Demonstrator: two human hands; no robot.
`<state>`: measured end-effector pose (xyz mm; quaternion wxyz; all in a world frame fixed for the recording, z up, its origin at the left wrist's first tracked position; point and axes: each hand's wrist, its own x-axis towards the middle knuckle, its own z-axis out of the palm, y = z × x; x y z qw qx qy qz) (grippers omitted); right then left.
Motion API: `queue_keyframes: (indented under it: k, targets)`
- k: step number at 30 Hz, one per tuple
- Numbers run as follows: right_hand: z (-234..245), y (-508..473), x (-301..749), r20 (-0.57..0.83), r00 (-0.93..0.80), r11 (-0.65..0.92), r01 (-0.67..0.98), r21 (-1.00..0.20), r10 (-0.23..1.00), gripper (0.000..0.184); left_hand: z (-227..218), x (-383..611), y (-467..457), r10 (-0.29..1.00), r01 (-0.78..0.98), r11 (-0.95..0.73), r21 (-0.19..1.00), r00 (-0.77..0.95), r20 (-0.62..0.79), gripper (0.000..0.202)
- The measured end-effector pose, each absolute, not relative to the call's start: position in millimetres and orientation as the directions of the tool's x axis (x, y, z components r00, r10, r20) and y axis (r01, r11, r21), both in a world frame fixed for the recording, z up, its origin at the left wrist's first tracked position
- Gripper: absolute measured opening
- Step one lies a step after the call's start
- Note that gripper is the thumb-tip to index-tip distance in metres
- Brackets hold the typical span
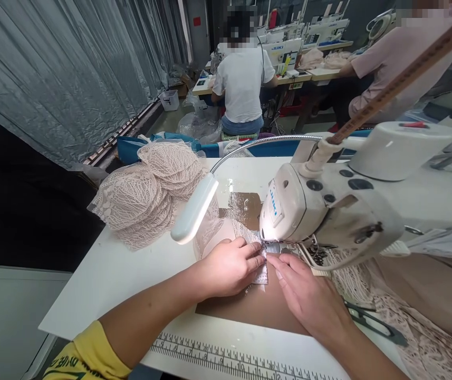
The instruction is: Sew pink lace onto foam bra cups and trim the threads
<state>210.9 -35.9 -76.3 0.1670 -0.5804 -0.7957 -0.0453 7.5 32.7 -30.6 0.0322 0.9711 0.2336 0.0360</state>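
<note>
My left hand [231,266] is bent over a pale pink lace cup piece [220,235], its fingers closed on the lace beside the sewing machine's needle area. Below those fingertips a narrow white strip [262,275] sticks out. From the other side my right hand [303,287] comes in with fingers stretched out and low, the index fingertip touching the strip's edge. Both hands rest over a brown sheet [233,314] on the table. The white JUKI sewing machine [289,206] stands just beyond them; its head hides the needle and part of the lace.
Stacked lace cups [138,200] lie at the left. A lamp [196,208] on a bendy arm hangs over the table [111,285]. Along the front edge runs a ruler [226,359]. Dark scissors [376,322] and more lace [407,332] lie right. Two people sit beyond.
</note>
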Motion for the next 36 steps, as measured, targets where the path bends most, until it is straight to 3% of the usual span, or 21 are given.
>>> queue_keyframes:
  k: [5,16,21,24,28,30,32,34,36]
  targets:
    - [-77,-37,211,0.308,-0.274,0.327,0.935,-0.136,0.911,0.041,-32,9,28,0.478,0.476,-0.878,0.045,0.877,0.042,0.037]
    - [-74,-36,209,0.326,-0.254,0.313,0.938,-0.145,0.911,0.040,-31,10,35,0.496,0.490,-0.867,0.084,0.865,0.072,0.040]
    - [-68,-35,209,0.343,-0.245,0.313,0.936,-0.159,0.907,0.039,-9,-6,31,0.425,0.426,-0.886,0.182,0.904,-0.046,0.047]
    - [-65,-34,208,0.365,-0.255,0.336,0.925,-0.179,0.896,0.038,-2,-13,25,0.405,0.416,-0.893,0.170,0.909,-0.099,0.052]
    - [-63,-33,207,0.396,-0.284,0.388,0.897,-0.211,0.873,0.035,-9,-10,30,0.449,0.457,-0.881,0.123,0.889,-0.092,0.023]
    - [-63,-34,206,0.413,-0.299,0.409,0.888,-0.210,0.860,0.032,-15,-8,41,0.466,0.465,-0.853,0.237,0.883,-0.055,0.015]
    - [-64,-35,205,0.430,-0.307,0.417,0.889,-0.190,0.849,0.031,-21,-11,54,0.495,0.452,-0.756,0.473,0.868,-0.038,0.014]
    - [-65,-35,204,0.428,-0.314,0.415,0.894,-0.167,0.848,0.033,-26,-16,65,0.526,0.426,-0.535,0.729,0.844,-0.107,0.020]
    - [-66,-36,201,0.425,-0.327,0.421,0.895,-0.148,0.844,0.036,-30,-21,72,0.535,0.403,-0.277,0.872,0.819,-0.208,0.032]
